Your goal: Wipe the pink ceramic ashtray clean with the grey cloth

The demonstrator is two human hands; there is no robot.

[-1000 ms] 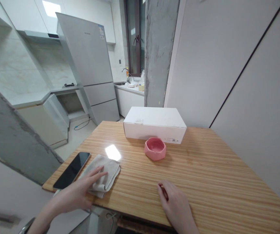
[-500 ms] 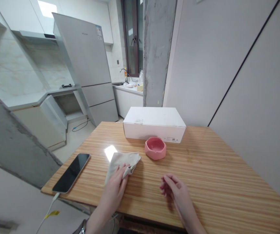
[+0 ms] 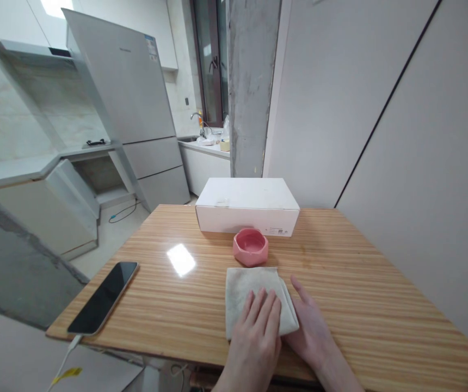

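A folded pale grey cloth (image 3: 242,280) is in front of me near the table's front edge. My left hand (image 3: 258,332) holds it, fingers laid together across its upper face; the thumb is hidden. At the cloth's right edge is my right hand (image 3: 313,332), open, thumb raised and apart, palm turned toward the cloth. Its other fingers are hidden by the cloth, so I cannot tell how far they reach beneath. Just beyond the cloth stands a pink faceted bowl (image 3: 251,256), which neither hand touches.
A white box (image 3: 246,220) stands behind the bowl. On the left, a black-screened phone (image 3: 103,298) lies near the table edge, a white cable (image 3: 65,359) plugged into it. The wood-grain table (image 3: 364,305) runs up to a pale wall on the right.
The cloth has moved right with my left hand and now lies squarer, in front of the bowl. My right hand has opened from loosely curled fingers and meets the cloth. The view has shifted slightly right.
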